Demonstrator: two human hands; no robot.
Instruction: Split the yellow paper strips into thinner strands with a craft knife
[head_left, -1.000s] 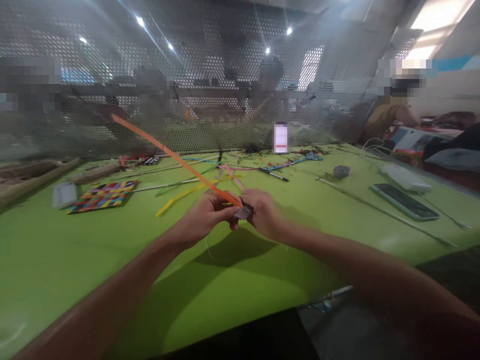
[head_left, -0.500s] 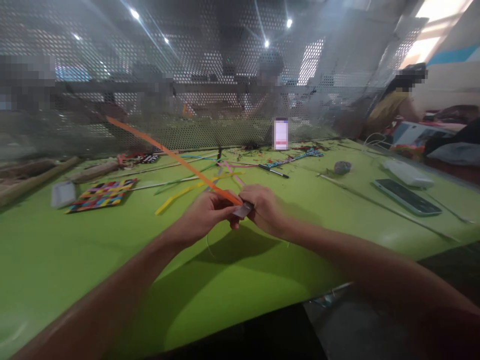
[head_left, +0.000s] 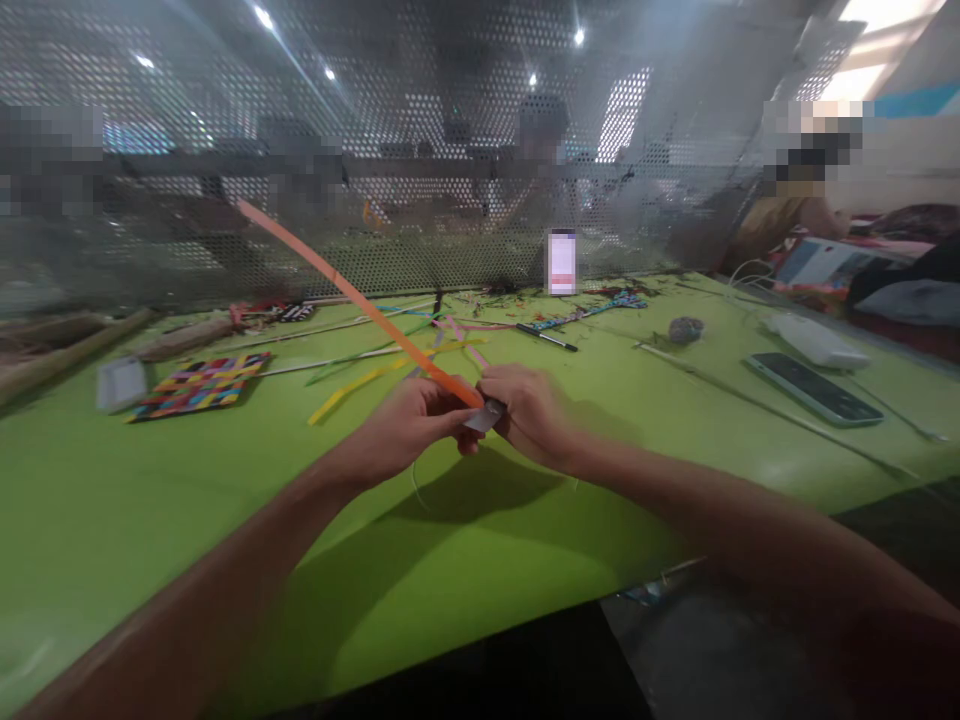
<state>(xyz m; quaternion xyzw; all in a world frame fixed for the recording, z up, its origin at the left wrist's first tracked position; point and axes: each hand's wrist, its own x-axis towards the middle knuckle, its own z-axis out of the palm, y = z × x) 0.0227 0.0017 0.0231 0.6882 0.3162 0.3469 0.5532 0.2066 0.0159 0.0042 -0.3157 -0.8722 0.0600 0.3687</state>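
My left hand [head_left: 409,425] and my right hand [head_left: 525,410] meet above the green table [head_left: 187,500]. Together they pinch the near end of a long orange strip [head_left: 352,295], which rises up and to the left toward the perforated screen. A small grey piece [head_left: 486,415] shows between the fingertips of both hands; which hand grips it I cannot tell. Loose yellow, pink and green strips [head_left: 375,375] lie on the table just behind the hands.
A multicoloured woven mat [head_left: 199,385] and a small white card [head_left: 120,383] lie at the left. A pen [head_left: 547,340], a phone [head_left: 814,388] and a white device [head_left: 810,340] lie to the right. A perforated metal screen [head_left: 420,150] closes the back; people sit beyond.
The free end of the orange strip has swung up and a little to the right. Both hands stay together at the same spot.
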